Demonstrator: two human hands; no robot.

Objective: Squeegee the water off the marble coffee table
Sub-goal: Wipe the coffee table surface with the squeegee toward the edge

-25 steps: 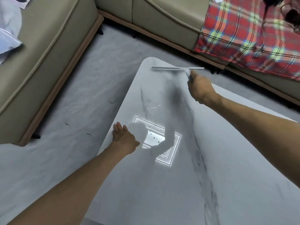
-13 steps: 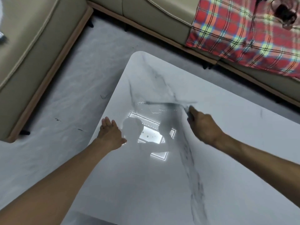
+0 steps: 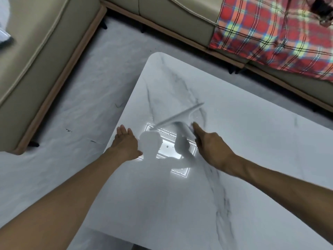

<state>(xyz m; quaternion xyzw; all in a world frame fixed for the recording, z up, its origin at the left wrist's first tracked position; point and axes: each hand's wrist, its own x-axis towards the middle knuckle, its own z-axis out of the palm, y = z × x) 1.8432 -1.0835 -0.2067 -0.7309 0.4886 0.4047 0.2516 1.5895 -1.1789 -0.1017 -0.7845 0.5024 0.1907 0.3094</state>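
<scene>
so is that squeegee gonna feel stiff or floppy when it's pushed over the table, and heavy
Probably stiff: the squeegee blade reads as one straight bar. Likely light, since the right hand alone holds it by its short handle. It should glide easily on the glossy marble table.

1. This is a home living room: a beige upholstered sofa (image 3: 45,51) on a wooden base fills the upper left of the frame and runs along the top edge.
2. A red plaid blanket (image 3: 270,33) is draped over it at the upper right.
3. A white marble table (image 3: 252,159) stands in the sofa's corner (its glossy top mirrors a rectangular lamp (image 3: 169,152)) on a pale grey floor (image 3: 90,96).
</scene>
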